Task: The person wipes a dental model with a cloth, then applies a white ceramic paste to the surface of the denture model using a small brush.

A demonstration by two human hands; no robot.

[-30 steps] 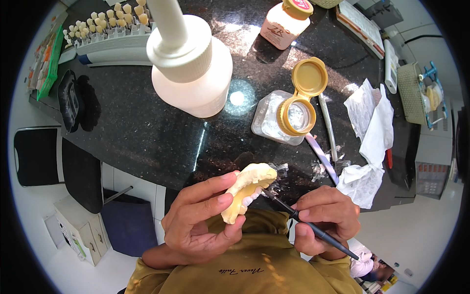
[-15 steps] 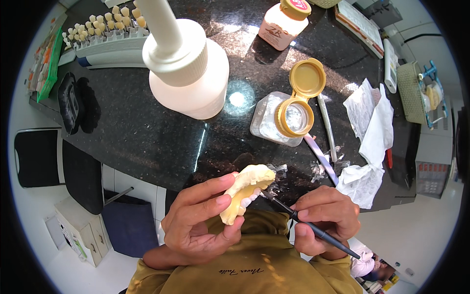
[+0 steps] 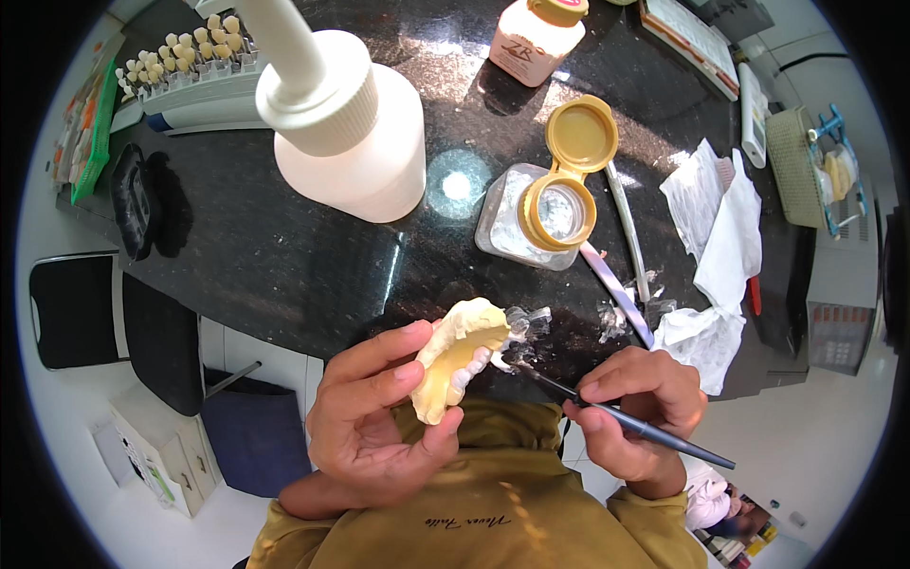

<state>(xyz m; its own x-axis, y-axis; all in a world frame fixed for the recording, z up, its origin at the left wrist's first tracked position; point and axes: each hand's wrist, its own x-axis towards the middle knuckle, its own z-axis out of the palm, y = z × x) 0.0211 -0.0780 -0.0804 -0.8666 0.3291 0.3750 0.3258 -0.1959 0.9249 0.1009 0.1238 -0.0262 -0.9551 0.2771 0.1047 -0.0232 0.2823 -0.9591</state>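
My left hand [image 3: 374, 412] grips a cream-yellow plaster dental model [image 3: 438, 379] by its edges, between fingertips and thumb. A row of white teeth [image 3: 470, 370] runs along its side facing right. In a pinch, my right hand [image 3: 640, 412] holds a slim dark brush [image 3: 654, 432]; its fine tip points left, a little apart from the model, over white smears at the bench edge. Beyond the hands stands a clear jar [image 3: 502, 223] holding white material, its gold flip lid raised.
A white pump bottle [image 3: 355, 161] stands on the dark bench [image 3: 275, 228]. A tooth shade guide [image 3: 204, 90] is at far left. Right of the jar lie a lilac strip-like tool [image 3: 616, 294], a grey stick [image 3: 627, 228] and crumpled tissue [image 3: 706, 332]. A gold-capped bottle [image 3: 536, 43] sits at the back.
The brush tip has drawn back from the model's teeth to the right. My left hand has shifted slightly left and up with the model, tilting it a little.
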